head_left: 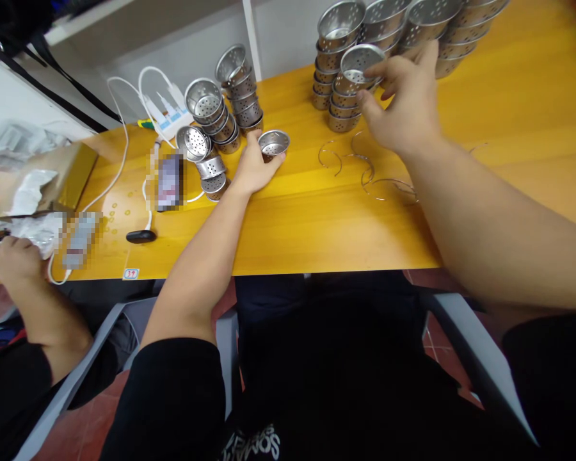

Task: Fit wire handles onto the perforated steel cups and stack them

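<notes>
My left hand (256, 165) grips a small perforated metal cup (274, 145) between thumb and fingers, low over the yellow table (317, 240). Just left of it stand several stacks of similar cups (204, 99), some of them leaning. My right hand (403, 96) is at the top cup (361, 64) of a front stack on the right, its thumb and fingers around the cup's right side. Beneath that cup are more nested ones. Taller cup stacks (340, 29) rise behind. Thin curved metal wires (367, 169) lie on the table below my right hand.
At the left are a white power strip (173, 115) with cables, a phone (169, 182), a small black object (141, 236) and another device (80, 240). Another person's hand (16, 259) is at the far left, near plastic bags and a cardboard box (72, 176).
</notes>
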The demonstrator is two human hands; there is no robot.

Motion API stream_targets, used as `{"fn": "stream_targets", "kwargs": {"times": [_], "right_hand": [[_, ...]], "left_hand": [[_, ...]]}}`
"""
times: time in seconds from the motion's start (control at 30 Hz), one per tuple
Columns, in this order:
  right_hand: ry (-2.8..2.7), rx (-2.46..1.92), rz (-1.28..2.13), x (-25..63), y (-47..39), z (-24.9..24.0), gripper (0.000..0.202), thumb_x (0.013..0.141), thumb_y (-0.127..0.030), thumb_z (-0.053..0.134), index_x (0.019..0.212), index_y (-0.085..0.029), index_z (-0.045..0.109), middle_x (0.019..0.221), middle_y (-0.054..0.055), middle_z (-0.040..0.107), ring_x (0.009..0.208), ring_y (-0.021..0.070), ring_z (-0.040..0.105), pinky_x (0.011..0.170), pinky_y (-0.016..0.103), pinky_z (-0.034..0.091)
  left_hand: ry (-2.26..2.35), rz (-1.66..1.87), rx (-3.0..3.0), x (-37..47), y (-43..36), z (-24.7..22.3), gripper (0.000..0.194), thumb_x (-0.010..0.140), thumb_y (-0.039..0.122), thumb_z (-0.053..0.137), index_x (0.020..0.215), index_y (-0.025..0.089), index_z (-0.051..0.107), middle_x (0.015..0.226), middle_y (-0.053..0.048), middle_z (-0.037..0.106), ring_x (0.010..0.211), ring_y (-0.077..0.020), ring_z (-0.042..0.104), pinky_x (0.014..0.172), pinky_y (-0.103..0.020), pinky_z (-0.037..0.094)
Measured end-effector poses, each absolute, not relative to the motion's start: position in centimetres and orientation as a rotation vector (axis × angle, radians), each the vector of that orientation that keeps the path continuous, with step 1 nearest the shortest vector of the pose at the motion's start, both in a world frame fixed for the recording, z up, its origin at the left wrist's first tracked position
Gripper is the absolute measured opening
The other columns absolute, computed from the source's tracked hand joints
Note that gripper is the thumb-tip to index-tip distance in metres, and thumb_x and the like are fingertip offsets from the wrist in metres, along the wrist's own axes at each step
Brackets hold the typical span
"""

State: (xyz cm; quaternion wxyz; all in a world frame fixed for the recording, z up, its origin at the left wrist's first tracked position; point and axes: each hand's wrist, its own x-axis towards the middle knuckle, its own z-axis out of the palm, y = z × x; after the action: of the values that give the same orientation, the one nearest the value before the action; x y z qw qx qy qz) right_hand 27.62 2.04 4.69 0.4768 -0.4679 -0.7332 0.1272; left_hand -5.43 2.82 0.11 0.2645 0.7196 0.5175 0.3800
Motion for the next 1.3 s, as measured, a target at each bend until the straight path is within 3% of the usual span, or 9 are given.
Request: {"fn": "stream_targets", "kwargs": {"times": [0.07,0.23,0.43,0.63,0.77,0.93,1.03,1.17,1.3], "right_hand": [[-1.720,-1.254,0.139,27.4,2.2,4.5,0.027,0.100,-0.026,0.081,0.126,-0.020,0.076,0.134,0.019,0.048,0.120,0.0294,0.054,0.108,0.046,0.049],[-1.666,-1.347,0.166,26.6,2.2,4.6,0.015,0.099,-0.014,0.080,0.112,-0.018,0.073,0.131,0.018,0.057,0.107,0.0224,0.061,0.101,0.041,0.053],[-1.678,-1.352,0.130,26.8,2.7,4.5,0.027,0.093,-0.010,0.082,0.111,-0.020,0.064,0.128,0.014,0.058,0.110,0.0253,0.063,0.104,0.047,0.053],[-1.673,-1.278,-0.025,26.1,0.4,6.3,0.016,0.103,-0.030,0.069,0.111,-0.038,0.058,0.134,0.007,0.057,0.127,0.0263,0.057,0.110,0.051,0.055],[-1.767,-1.097,-0.120,25.1,-1.1,7.3,0.015,0.100,-0.035,0.070,0.111,-0.033,0.060,0.133,0.011,0.057,0.135,0.0299,0.056,0.114,0.055,0.052],[-1.874,-0.931,-0.013,23.9,-1.6,6.8,0.020,0.099,-0.044,0.072,0.108,-0.029,0.064,0.132,0.011,0.058,0.133,0.0310,0.057,0.114,0.055,0.051],[-1.978,-0.893,0.135,23.3,-1.8,6.5,0.023,0.098,-0.050,0.074,0.107,-0.031,0.067,0.132,0.010,0.060,0.131,0.0316,0.059,0.110,0.053,0.054],[-2.119,-0.811,0.317,22.8,-2.5,6.6,0.026,0.098,-0.060,0.072,0.110,-0.038,0.073,0.133,0.007,0.065,0.126,0.0347,0.061,0.109,0.059,0.055],[-2.218,-0.864,0.433,22.7,-3.3,7.1,0.029,0.097,-0.065,0.070,0.121,-0.049,0.074,0.140,0.000,0.065,0.123,0.0345,0.063,0.107,0.058,0.058]], "left_hand": [[1.404,1.031,1.938,-5.7,3.2,-0.2,0.084,0.076,0.046,0.093,0.139,0.023,0.041,0.151,-0.021,0.059,0.147,-0.0367,0.058,0.137,-0.063,0.036],[1.394,1.110,1.948,-6.2,3.9,-1.0,0.085,0.076,0.039,0.094,0.142,0.023,0.042,0.158,-0.021,0.056,0.154,-0.0362,0.051,0.140,-0.063,0.031],[1.543,1.004,2.040,-5.6,2.8,0.6,0.078,0.083,0.022,0.082,0.150,0.019,0.041,0.165,-0.021,0.048,0.165,-0.0349,0.040,0.146,-0.051,0.022],[1.583,1.021,2.063,-5.2,1.9,2.2,0.081,0.080,0.008,0.072,0.153,0.021,0.039,0.170,-0.018,0.042,0.167,-0.0326,0.037,0.149,-0.047,0.017],[1.504,1.134,2.051,-6.2,3.1,1.1,0.082,0.082,0.015,0.075,0.153,0.028,0.037,0.173,-0.013,0.040,0.168,-0.0336,0.035,0.149,-0.053,0.012],[1.452,1.254,2.111,-6.8,4.3,-0.1,0.093,0.082,0.036,0.087,0.157,0.032,0.033,0.172,-0.013,0.043,0.167,-0.0353,0.037,0.147,-0.057,0.019],[1.308,1.283,2.273,-5.5,3.2,0.6,0.096,0.090,0.050,0.080,0.165,0.035,0.022,0.177,-0.010,0.037,0.172,-0.0316,0.029,0.148,-0.052,0.019],[1.066,1.159,2.374,-3.0,0.9,1.9,0.102,0.092,0.063,0.072,0.169,0.036,0.010,0.180,-0.011,0.030,0.171,-0.0308,0.034,0.143,-0.050,0.033],[1.019,1.063,2.382,-2.3,0.0,2.0,0.095,0.093,0.071,0.068,0.166,0.031,0.020,0.167,-0.015,0.047,0.161,-0.0342,0.048,0.136,-0.054,0.042]]}}
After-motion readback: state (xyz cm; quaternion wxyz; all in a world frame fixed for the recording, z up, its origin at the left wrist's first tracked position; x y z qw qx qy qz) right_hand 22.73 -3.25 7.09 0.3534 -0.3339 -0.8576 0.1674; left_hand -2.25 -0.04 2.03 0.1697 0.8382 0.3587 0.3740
